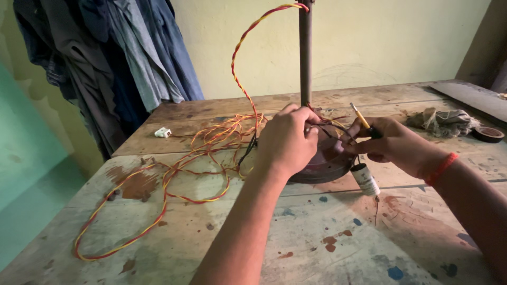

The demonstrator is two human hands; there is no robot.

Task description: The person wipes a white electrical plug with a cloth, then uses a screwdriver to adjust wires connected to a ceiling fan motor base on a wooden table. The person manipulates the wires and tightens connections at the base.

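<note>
At frame centre, the left hand is pinching thin wires over the round base while the right hand, gripping a screwdriver, is working beside them.

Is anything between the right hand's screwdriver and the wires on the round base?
Nothing visible. The right hand holds the screwdriver just above the base, and the left hand already pinches the wires beside it.
</note>
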